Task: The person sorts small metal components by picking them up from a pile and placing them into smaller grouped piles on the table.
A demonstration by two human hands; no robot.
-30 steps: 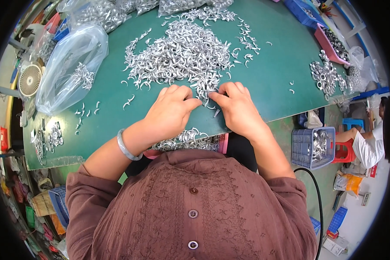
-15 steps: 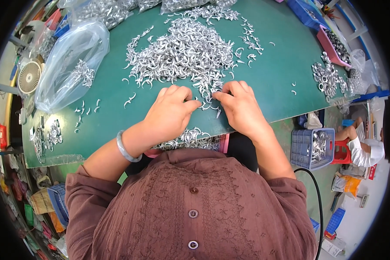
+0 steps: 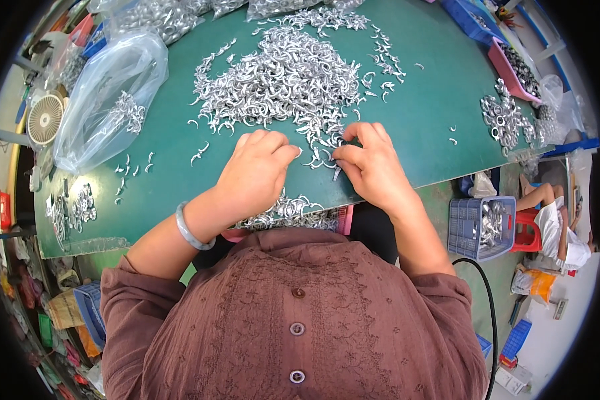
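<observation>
A large heap of small curved silver metal pieces [image 3: 280,83] lies on the green table [image 3: 427,120] in front of me. My left hand [image 3: 257,170], a pale bangle [image 3: 192,228] on its wrist, is closed in a pinch. A curved metal piece [image 3: 299,153] shows at its fingertips. Opposite it, my right hand [image 3: 373,163] is closed at the heap's near end, thumb and forefinger close together; what they hold is hidden. Several loose pieces [image 3: 321,159] lie between the hands. Below the table edge, a pink container [image 3: 345,219] holds more metal pieces.
An open clear plastic bag [image 3: 107,107] with some pieces lies at the left. Metal rings [image 3: 503,120] and a pink tray [image 3: 510,70] are at the right. Beyond the table edge stand a blue-grey crate [image 3: 473,230] and a person [image 3: 553,227] on a red stool.
My left hand has drawn slightly left, its fingers now pinched with a curved piece at their tips. My right hand has shifted only a little. The person at the right has changed posture.
</observation>
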